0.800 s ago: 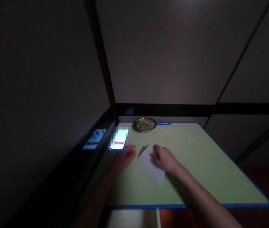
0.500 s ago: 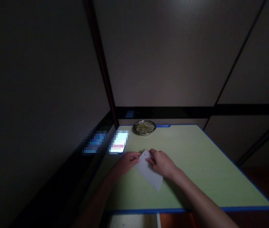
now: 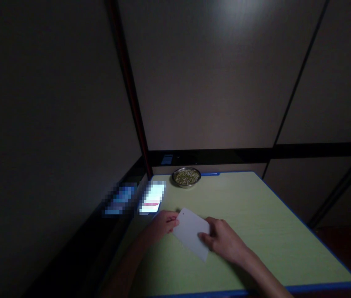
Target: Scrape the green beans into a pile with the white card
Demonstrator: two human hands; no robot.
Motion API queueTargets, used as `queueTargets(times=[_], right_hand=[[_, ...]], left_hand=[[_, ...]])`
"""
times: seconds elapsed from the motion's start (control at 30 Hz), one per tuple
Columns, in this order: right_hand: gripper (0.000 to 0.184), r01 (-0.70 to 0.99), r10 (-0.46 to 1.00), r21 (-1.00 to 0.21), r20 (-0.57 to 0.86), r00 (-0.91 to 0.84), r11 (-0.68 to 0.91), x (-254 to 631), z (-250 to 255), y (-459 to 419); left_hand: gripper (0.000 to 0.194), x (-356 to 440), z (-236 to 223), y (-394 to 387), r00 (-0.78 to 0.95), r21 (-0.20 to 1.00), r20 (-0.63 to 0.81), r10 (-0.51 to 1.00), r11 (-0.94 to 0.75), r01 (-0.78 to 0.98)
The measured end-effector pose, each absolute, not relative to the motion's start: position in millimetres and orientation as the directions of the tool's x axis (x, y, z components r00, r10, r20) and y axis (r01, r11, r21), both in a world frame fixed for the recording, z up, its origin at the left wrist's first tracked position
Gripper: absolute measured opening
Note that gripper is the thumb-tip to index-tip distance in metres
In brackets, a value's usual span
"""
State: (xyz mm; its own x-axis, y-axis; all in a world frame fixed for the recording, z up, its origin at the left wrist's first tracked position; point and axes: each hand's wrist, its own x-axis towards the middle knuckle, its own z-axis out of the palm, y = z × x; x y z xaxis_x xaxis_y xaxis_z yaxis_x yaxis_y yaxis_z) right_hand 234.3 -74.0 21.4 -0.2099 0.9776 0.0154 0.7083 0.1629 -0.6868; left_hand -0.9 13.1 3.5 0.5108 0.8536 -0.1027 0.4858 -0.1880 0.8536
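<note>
A flat white card (image 3: 191, 232) with a small hole near its top corner is held tilted over the green tabletop. My left hand (image 3: 164, 224) pinches its left edge between thumb and fingers. On the opposite side, my right hand (image 3: 223, 240) grips the right edge, thumb lying on the upper face and the other fingers partly hidden behind it. Beyond both hands stands a round metal bowl (image 3: 186, 169) filled with small green and whitish pieces, too small to name.
The green table (image 3: 256, 231) has a blue rim. A lit screen, pixelated (image 3: 153, 198), lies at its left edge, with a reflection in the dark panel beside it. A blue strip (image 3: 210, 174) shows by the bowl. Walls (image 3: 200, 82) enclose the back and left.
My right hand has slid outward along the card to its right edge, uncovering more of its face. The view has tilted, so everything sits lower, and the drawer below the table is out of sight.
</note>
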Motion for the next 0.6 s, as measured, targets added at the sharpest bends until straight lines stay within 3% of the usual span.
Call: queueTargets(times=[0.3, 0.4, 0.47, 0.53, 0.6], right_hand=[[0.011, 0.591, 0.982, -0.792, 0.06, -0.177, 0.155, 232.9, 8.0, -77.7], [0.013, 0.558, 0.98, -0.812, 0.085, -0.178, 0.172, 236.2, 11.8, -73.6], [0.014, 0.574, 0.98, -0.797, 0.116, -0.161, 0.189, 239.5, 15.2, -72.1], [0.014, 0.608, 0.979, -0.768, 0.143, -0.145, 0.202, 242.6, 19.4, -72.8], [0.015, 0.646, 0.978, -0.734, 0.152, -0.142, 0.208, 244.5, 23.8, -75.6]], left_hand=[[0.023, 3.3, 3.1, 18.6, 0.452, 0.811, -0.098, 0.887, -0.192, 0.553], [0.028, 7.0, 18.5, 19.8, 0.431, 0.778, -0.024, 0.902, -0.253, 0.574], [0.037, 11.7, 34.0, 15.3, 0.403, 0.664, 0.151, 0.903, -0.394, 0.636], [0.048, 18.7, 49.4, 5.3, 0.449, 0.469, 0.345, 0.824, -0.566, 0.678], [0.054, 27.5, 60.8, -8.3, 0.54, 0.27, 0.449, 0.712, -0.684, 0.678]])
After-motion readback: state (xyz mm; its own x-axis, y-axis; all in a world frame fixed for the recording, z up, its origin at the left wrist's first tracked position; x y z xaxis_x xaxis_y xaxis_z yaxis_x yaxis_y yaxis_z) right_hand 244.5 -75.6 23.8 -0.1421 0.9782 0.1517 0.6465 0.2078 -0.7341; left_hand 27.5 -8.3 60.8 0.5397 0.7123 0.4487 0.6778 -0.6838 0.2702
